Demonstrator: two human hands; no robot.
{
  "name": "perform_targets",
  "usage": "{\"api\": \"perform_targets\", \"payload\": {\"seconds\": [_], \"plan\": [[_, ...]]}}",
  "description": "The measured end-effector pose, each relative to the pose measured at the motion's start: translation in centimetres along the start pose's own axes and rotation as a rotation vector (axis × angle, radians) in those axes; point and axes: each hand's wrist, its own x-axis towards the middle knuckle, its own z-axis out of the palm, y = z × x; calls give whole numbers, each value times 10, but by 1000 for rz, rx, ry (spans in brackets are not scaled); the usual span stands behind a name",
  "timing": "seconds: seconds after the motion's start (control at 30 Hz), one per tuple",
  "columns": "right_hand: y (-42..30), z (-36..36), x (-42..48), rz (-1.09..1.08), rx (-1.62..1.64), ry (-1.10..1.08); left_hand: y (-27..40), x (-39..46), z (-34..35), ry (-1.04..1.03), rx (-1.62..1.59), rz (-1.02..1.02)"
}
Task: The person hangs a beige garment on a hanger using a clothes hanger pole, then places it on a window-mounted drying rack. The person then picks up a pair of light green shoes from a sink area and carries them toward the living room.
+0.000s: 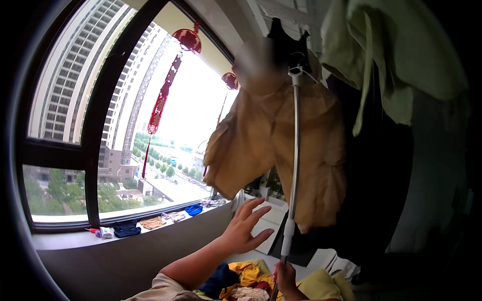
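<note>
My right hand (285, 277) grips the lower part of a telescopic metal clothes pole (296, 150), which stands nearly upright. At the pole's top, its white head (296, 72) meets the hook area of a clothes hanger; whether it is hooked there I cannot tell. Tan shorts (241, 146) hang just behind the pole, partly covered by it. My left hand (248, 227) is raised below the shorts, fingers spread, touching nothing. Beneath both hands lies a heap of clothes (246, 272) in yellow, blue and dark red.
On the left is a large window (94, 150) with red hanging ornaments (160, 105). Small folded clothes (152, 223) lie along the sill. A black top (282, 41), pale green garments (395, 56) and dark clothes (376, 180) hang overhead and to the right.
</note>
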Motion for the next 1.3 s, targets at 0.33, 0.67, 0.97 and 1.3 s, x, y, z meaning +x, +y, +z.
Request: {"api": "perform_targets", "payload": {"seconds": [0.33,0.67,0.97,1.3], "plan": [[-102,62,52,-147,167,-86,-38,-84,-45,-56,-7,-194],[-236,118,102,-345,219,-254,-36,-106,-48,-375,-378,-338],[-352,191,156,-416,229,-331,-45,-166,-52,-498,-410,-450],[-411,251,180,-433,290,-374,-36,-183,-81,-581,-368,-555]]}}
